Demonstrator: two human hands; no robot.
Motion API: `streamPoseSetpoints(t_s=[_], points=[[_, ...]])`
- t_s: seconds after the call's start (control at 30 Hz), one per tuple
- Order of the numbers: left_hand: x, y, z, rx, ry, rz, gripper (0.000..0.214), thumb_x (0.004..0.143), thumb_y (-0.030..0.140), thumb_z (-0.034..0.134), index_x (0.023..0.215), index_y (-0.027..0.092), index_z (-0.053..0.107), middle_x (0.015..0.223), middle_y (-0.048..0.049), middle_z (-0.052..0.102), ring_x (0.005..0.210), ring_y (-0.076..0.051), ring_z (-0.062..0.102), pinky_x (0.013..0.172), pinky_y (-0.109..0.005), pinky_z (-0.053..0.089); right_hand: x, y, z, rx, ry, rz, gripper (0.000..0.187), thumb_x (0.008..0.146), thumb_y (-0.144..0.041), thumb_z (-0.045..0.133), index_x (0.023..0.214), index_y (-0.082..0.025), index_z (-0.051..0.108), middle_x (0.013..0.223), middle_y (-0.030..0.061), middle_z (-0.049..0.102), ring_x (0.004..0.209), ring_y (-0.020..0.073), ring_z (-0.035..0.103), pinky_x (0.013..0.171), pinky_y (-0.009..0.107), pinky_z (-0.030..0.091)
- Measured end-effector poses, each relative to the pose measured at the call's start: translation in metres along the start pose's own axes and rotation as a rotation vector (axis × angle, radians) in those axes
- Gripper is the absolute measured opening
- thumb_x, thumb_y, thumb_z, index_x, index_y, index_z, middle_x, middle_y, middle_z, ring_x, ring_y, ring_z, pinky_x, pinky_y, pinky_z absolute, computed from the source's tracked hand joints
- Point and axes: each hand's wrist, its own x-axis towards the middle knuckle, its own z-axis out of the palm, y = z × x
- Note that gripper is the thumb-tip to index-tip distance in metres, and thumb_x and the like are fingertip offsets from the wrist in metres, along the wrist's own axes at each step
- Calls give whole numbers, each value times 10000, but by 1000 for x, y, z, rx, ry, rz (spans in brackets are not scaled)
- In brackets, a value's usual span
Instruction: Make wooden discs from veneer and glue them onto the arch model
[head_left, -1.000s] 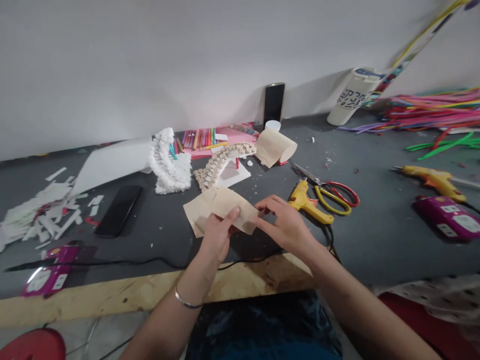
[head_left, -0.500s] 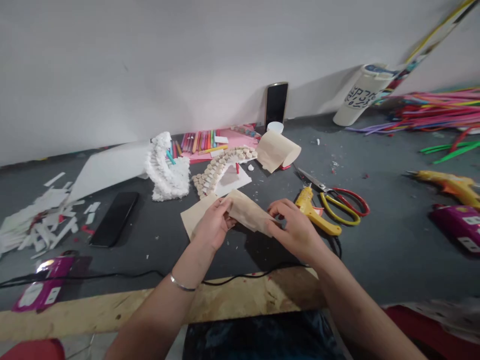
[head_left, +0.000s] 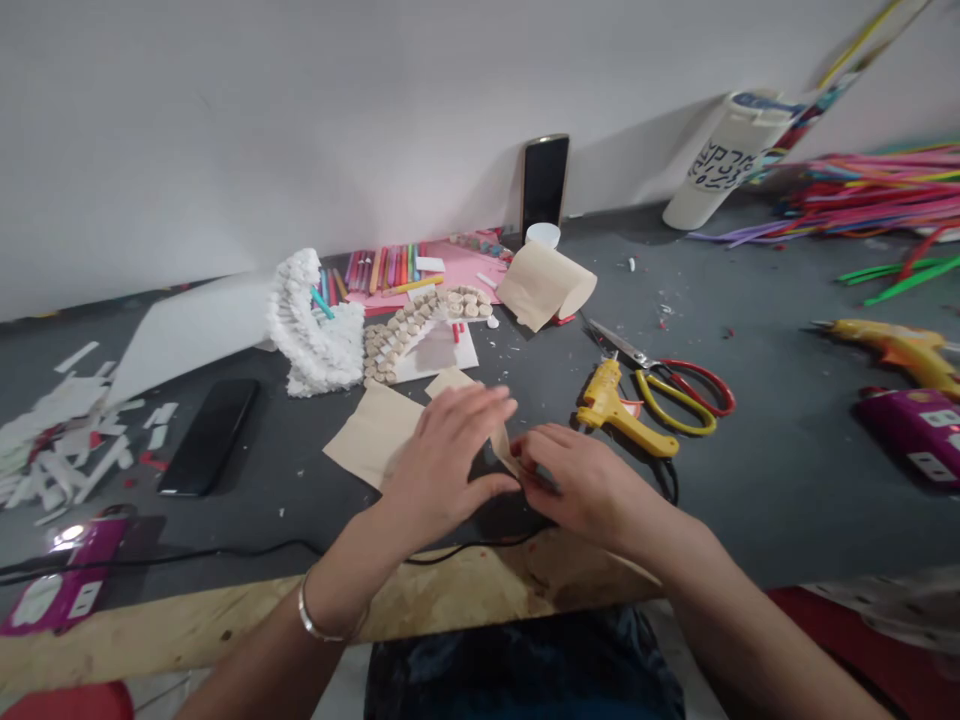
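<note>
My right hand (head_left: 581,478) is closed in a pinch on the near end of a brown paper strip (head_left: 502,450). Over that strip spreads my left hand (head_left: 442,470), fingers stretched out and thumb apart, hiding its middle. Whether the left palm touches the paper is hard to see. A flat brown paper piece (head_left: 367,430) lies partly under the left hand. Just behind stands a curved model covered in small beige discs (head_left: 409,325) on a white base, beside a white, rough-textured curved model (head_left: 300,330).
Right of my hands lie a yellow glue gun (head_left: 626,415) and scissors (head_left: 686,395). A brown paper roll (head_left: 544,285) sits before an upright phone (head_left: 544,185). Leftward are a black phone (head_left: 210,437) and white scraps (head_left: 64,435). A cable (head_left: 262,549) crosses the front edge.
My left hand has let go of its pinch on the strip and opened out flat above it, moving towards the right hand. The right hand keeps hold; the strip has turned.
</note>
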Motion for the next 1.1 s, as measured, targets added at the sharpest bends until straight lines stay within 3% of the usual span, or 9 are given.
streamPoseSetpoints(t_s=[0.07,0.13,0.23,0.33,0.43,0.6,0.83,1.1], points=[[-3,4,1,80,-85,50,262,910,288,570,1166,233,584,1070,-43,702,1056,-209,612,1097,-446,322,1,-2,-3,-132,32,-140,146,842,-80,505,751,-194,516,792,59,637,750,180,564,685,295,425],[-7,3,4,196,-5,60,133,912,171,523,958,226,635,877,-4,706,884,-175,623,1040,-412,355,0,-2,-9,-249,101,-221,146,887,-83,499,793,-172,567,860,75,665,781,182,556,725,311,421],[-20,-1,9,380,127,134,119,881,123,546,846,203,627,910,-35,699,909,-196,592,963,-388,379,-7,2,-15,-358,155,-273,157,932,-100,484,869,-159,616,953,80,684,818,183,538,733,315,399],[-38,-2,18,438,57,221,115,882,103,544,861,188,618,924,-43,690,903,-194,581,865,-356,388,-19,7,-10,-395,86,-284,230,960,-116,438,838,-165,626,910,69,680,792,181,518,703,314,374],[-56,-1,27,388,-55,184,141,892,79,524,882,187,615,868,-23,678,846,-175,577,818,-343,376,-32,12,5,-403,2,-280,256,956,-110,439,785,-166,621,801,54,651,737,179,501,666,313,349],[-69,0,31,189,-119,-38,129,921,152,537,902,217,646,897,-12,686,870,-181,578,806,-350,363,-47,17,23,-330,-47,-153,196,931,-107,493,865,-181,661,783,49,642,742,184,519,685,311,364],[-70,3,30,28,-127,-342,137,925,283,570,877,239,691,912,-15,674,918,-200,573,835,-384,362,-50,16,23,-27,-44,133,162,942,-197,520,905,-187,677,872,73,650,836,207,565,772,337,458],[-62,0,31,55,-106,-418,241,929,335,548,756,197,645,884,-27,665,895,-210,579,824,-407,346,-52,14,28,-69,39,261,145,919,-209,559,817,-178,658,848,78,633,837,222,572,770,374,480]])
